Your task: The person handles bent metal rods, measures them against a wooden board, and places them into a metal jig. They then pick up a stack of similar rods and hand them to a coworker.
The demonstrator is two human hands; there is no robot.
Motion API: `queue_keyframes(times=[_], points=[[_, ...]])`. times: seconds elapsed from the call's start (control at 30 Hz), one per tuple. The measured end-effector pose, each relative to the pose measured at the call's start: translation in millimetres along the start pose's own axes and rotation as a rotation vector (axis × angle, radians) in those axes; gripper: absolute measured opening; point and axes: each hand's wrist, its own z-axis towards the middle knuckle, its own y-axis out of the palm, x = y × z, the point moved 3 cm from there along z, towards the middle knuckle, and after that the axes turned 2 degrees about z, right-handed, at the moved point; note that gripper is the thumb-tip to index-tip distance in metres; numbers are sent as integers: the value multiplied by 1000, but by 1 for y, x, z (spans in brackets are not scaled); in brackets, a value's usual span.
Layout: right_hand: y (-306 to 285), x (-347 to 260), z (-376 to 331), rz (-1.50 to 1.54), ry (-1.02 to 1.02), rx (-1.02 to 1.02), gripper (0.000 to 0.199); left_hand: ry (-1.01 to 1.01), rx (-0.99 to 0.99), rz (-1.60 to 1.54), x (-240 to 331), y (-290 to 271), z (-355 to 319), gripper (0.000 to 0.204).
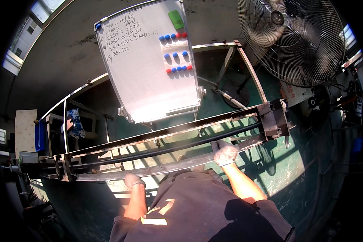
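Note:
A long grey metal bar [177, 162] runs across in front of my body, along the near side of a metal frame. My right hand [225, 154], in a pale work glove, is closed on this bar right of the middle, with its thumb side up. Further left, my gloved left hand [133, 180] touches the bar's near edge from below; its fingers are hidden. Just beyond the bar, a dark round rod [169, 150] lies roughly parallel to it. The frame's rusty far rail [165, 133] ends at a block-like metal bracket [273, 119] on the right.
Beyond the frame stands a whiteboard [145, 88] with handwriting, red and blue magnets and a green eraser [175, 19]. A large caged fan [292, 40] is at the upper right. A blue bin [39, 136] stands at the left. Sunlight stripes the green floor [286, 173].

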Motion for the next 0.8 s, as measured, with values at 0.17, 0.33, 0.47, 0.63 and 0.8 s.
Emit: queue_keyframes(times=[0.17, 0.33, 0.47, 0.63, 0.8], points=[[-2, -1, 1, -6, 21, -31, 28, -15, -8, -131, -12, -30, -33, 25], [-2, -1, 1, -1, 16, -23, 26, 9, 14, -180, -17, -41, -44, 25], [-5, -5, 1, 42, -6, 5, 28, 78, -51, 51, -4, -18, -20, 27], [-3, -2, 1, 25, -11, 2, 27, -26, -42, -115, -9, -19, -22, 29], [-6, -4, 2, -4, 7, -47, 27, 9, -49, -103, -12, -27, -31, 26]])
